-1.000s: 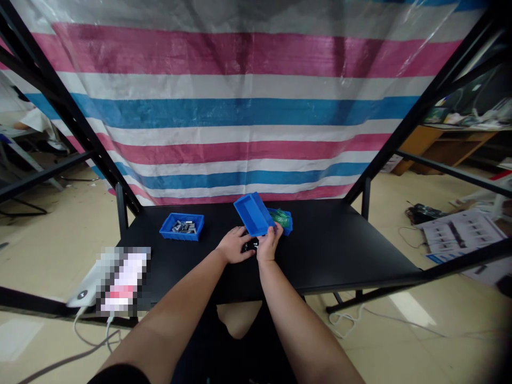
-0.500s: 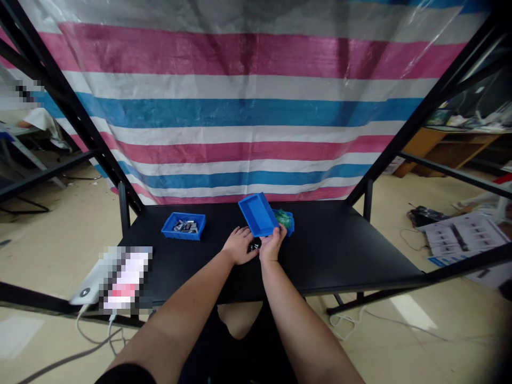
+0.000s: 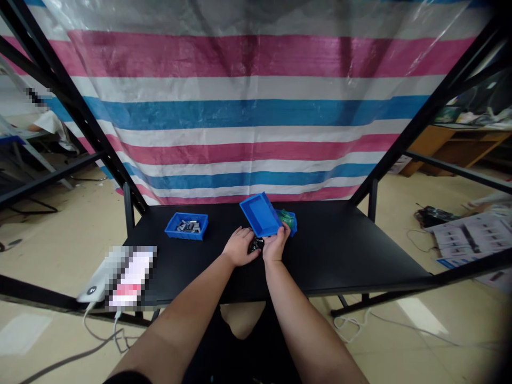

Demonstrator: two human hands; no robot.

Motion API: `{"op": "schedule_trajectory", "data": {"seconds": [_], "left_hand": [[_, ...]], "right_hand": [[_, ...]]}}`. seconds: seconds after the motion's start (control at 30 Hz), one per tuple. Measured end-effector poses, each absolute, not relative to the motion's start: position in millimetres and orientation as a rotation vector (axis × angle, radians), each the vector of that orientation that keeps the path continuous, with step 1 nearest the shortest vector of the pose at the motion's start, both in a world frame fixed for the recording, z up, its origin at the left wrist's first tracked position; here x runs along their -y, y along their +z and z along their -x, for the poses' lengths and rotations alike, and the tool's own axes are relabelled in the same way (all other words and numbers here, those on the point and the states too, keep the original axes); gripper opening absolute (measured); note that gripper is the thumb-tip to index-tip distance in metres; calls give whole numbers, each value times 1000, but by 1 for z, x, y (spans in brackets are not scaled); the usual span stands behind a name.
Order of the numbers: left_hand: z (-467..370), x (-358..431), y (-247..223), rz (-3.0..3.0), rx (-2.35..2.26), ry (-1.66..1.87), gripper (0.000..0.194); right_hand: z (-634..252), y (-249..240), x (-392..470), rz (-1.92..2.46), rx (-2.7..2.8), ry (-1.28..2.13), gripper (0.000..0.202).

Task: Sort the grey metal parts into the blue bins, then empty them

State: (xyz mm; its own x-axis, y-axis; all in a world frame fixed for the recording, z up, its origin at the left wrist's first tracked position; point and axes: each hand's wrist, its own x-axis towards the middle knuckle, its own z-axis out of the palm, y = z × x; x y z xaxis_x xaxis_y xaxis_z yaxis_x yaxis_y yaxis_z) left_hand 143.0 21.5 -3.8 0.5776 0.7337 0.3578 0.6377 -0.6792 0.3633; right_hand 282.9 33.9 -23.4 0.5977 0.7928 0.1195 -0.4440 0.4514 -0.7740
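My right hand (image 3: 277, 244) grips the lower right corner of a blue tray (image 3: 261, 214), which is tilted up and has a bare inside. Below the tray, a small heap of dark, shiny pieces (image 3: 256, 244) lies on the black table (image 3: 336, 250). My left hand (image 3: 239, 247) rests at the left side of this heap, palm down, with fingers spread. Partly hidden behind the tilted tray is another blue bin (image 3: 294, 226) with a green bundle (image 3: 285, 217) in it. At the left stands a blue bin (image 3: 169, 230) holding metallic pieces (image 3: 188, 226).
A power bank (image 3: 98, 280) and a blurred phone (image 3: 132, 280) with cables lie at the table's front left. Black frame posts rise at both sides, and a striped sheet (image 3: 248, 114) hangs behind the table.
The whole view has shifted slightly. Both hands hold nearly the same pose, and the tilted tray has barely moved relative to the table.
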Motion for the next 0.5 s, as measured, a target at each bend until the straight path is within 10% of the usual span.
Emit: {"op": "schedule_trajectory", "data": {"seconds": [0.33,0.5], "left_hand": [[-122,-25,-21,-1898,-1117,1465,80],[-113,-26,-18,-1805,-1210,1638,47]], "right_hand": [[-284,-21,-25,933,607,781,60],[-282,-29,-27,977,775,751,53]]}}
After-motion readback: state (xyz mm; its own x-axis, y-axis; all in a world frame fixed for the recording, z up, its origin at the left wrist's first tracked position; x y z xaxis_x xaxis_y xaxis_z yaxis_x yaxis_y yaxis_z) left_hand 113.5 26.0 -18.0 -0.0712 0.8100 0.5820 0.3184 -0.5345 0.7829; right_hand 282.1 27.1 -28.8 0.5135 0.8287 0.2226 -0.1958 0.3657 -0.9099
